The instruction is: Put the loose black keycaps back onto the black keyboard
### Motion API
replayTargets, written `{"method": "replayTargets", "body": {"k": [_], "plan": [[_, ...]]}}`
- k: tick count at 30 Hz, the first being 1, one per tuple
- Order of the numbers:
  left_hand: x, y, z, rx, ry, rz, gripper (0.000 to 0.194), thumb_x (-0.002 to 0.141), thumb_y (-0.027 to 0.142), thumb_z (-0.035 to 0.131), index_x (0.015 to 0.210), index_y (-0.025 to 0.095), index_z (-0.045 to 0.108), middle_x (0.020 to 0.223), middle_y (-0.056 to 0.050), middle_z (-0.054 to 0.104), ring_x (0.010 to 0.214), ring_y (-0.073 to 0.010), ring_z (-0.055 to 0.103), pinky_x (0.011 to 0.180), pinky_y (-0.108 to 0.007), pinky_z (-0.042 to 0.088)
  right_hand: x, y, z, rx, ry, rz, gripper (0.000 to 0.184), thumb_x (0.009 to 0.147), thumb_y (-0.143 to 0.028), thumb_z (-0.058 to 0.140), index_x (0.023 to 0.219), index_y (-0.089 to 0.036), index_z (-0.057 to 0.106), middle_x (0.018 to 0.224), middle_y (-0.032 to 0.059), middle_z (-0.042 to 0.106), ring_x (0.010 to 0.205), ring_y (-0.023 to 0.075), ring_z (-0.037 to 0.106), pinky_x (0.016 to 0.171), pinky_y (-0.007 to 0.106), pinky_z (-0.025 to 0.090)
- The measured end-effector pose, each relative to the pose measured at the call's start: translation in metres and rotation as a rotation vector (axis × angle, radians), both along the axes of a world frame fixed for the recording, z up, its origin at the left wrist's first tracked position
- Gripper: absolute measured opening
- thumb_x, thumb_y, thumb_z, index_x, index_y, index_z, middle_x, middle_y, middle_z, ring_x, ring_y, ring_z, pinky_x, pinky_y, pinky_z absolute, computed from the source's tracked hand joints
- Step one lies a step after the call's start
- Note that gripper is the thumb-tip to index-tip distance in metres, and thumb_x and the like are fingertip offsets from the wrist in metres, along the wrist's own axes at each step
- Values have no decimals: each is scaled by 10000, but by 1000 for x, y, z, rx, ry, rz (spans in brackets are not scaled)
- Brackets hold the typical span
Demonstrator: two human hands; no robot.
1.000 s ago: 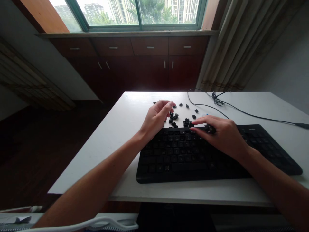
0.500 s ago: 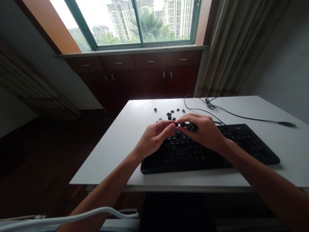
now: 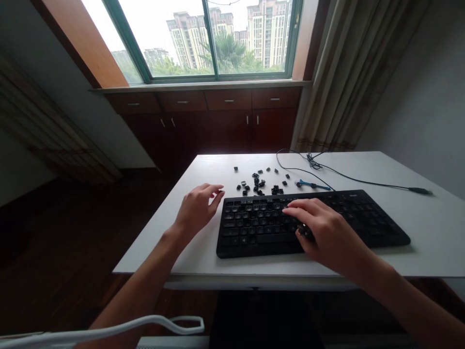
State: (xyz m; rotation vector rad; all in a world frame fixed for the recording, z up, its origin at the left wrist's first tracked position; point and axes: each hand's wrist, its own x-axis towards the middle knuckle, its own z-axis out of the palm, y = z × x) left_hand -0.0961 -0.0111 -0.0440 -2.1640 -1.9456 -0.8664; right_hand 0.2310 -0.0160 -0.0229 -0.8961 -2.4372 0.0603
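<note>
A black keyboard (image 3: 269, 238) lies on the white table, several of its keys looking bare of caps. Beyond its back edge, small black keycaps (image 3: 276, 190) are scattered. My left hand (image 3: 198, 207) is off the keyboard's left end, thumb and fingers pinched on a small dark piece that looks like a keycap (image 3: 221, 191). Over the middle of the keyboard, my right hand (image 3: 325, 227) has its fingertips at the keys. Its thumb and curled fingers hold several small black keycaps (image 3: 305, 231), partly hidden by the hand.
A blue tool (image 3: 313, 185) lies behind the keyboard, near its black cable (image 3: 366, 180), which ends in a plug at the right. The white table (image 3: 163, 228) has its front edge nearest me. A white curved bar (image 3: 138, 322) crosses the lower left.
My hands have come apart: the left moved left with the small dark piece, while the right came down and nearer over the keys. More loose keycaps and the blue tool now show.
</note>
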Motion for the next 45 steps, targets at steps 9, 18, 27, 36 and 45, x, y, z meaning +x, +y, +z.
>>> {"method": "replayTargets", "body": {"k": [9,18,27,36,45], "plan": [[8,-11,-7,-68,16,0,366,1000,340,419,1255,202,642,1218,-122,663,1060,-292,644,881,-451,532,0,-20,-19,-100,-133,-55,655,702,-125,599,1355,-162,597,1340,164,576,1240,340,517,1064,551,445],[90,-84,-16,-39,95,-166,498,962,405,545,1414,204,495,1446,-158,482,1330,-332,453,1092,-509,441,-4,-16,-22,-105,-144,-83,675,711,-182,596,1385,-166,558,1382,166,536,1284,345,484,1064,544,434],[117,-88,-23,-40,213,-62,568,940,519,537,1468,320,471,1497,-170,436,1271,-391,462,983,-599,425,8,-20,-23,-112,-97,-64,599,734,-157,586,1333,-176,578,1373,149,556,1244,332,531,1060,527,449],[122,-86,-23,-38,181,-14,553,925,551,546,1431,331,506,1537,-160,376,1294,-406,433,982,-621,381,6,-12,-20,-75,-109,-35,532,734,-166,596,1265,-175,626,1389,153,550,1266,343,519,1060,540,446],[35,-48,-5,-35,225,159,388,997,322,445,1335,173,563,1386,-142,553,1195,-344,531,984,-516,462,12,-5,-5,-159,-34,-54,425,816,-182,527,1230,-223,613,1345,85,592,1112,268,645,941,460,565]]}}
